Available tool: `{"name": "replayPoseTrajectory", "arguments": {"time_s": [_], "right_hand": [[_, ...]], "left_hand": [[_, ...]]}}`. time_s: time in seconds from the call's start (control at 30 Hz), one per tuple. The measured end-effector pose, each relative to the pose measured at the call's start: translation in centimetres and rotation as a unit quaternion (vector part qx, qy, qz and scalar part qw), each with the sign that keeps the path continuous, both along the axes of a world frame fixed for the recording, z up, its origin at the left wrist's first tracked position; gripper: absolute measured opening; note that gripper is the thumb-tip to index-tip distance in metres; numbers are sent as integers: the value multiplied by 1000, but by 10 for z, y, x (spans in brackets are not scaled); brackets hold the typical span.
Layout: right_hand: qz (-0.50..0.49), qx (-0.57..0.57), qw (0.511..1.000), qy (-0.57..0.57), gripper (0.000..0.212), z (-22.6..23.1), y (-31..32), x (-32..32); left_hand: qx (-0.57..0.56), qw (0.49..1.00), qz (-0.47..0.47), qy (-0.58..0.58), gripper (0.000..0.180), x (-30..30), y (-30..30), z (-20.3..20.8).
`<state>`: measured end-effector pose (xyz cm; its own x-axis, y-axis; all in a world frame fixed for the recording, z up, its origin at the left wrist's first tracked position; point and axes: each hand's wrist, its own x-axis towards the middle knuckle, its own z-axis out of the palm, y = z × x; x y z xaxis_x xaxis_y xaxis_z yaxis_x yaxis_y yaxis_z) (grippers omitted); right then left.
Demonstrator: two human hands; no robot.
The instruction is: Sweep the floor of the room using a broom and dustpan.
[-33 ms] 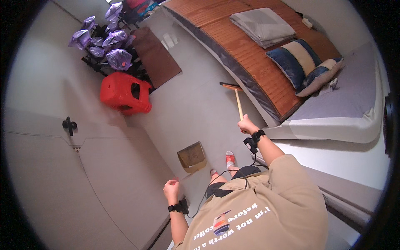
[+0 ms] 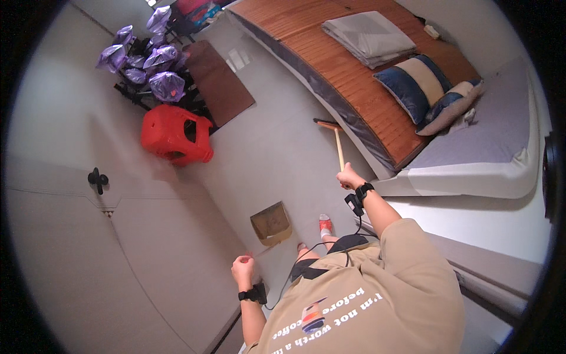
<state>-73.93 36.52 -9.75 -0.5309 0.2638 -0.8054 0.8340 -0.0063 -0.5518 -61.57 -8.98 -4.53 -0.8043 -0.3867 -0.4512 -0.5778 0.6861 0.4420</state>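
Right hand (image 2: 351,177): fingers round broom (image 2: 339,148); left hand (image 2: 242,271): fingers curled, cannot tell if gripping; dustpan (image 2: 277,236) near.

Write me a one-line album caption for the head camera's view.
Right hand gripping a yellow-handled broom beside a brown-matted bed, with a dustpan near the feet.

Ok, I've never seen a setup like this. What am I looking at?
No machine here: just a person's bare hands, seen from a head-worn fisheye camera looking down, so straight edges bend. The right hand grips the pale handle of a broom, its head beside the bed. The left hand is curled; I can't tell whether it holds anything. A dustpan and red plastic stool are on the floor; folded cloth and cushions lie on the bed.
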Motion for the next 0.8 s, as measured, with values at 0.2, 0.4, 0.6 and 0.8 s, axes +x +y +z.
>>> {"name": "replayPoseTrajectory", "arguments": {"time_s": [0.2, 0.4, 0.6, 0.8], "right_hand": [[120, 52, 991, -26, 77, -37, 11, 91], [151, -9, 985, -82, 30, 73, -61, 162], [-50, -245, 968, -24, 25, 88, -64, 190], [-101, -224, 969, -14, 21, 121, -73, 206]], "left_hand": [[-24, 998, -35, -39, 24, -9, 20, 28], [-11, 997, -68, -25, 24, 7, 7, 19], [30, 995, -91, -16, 23, 44, -21, 12], [91, 990, -106, 5, 24, 86, -61, 3]]}}
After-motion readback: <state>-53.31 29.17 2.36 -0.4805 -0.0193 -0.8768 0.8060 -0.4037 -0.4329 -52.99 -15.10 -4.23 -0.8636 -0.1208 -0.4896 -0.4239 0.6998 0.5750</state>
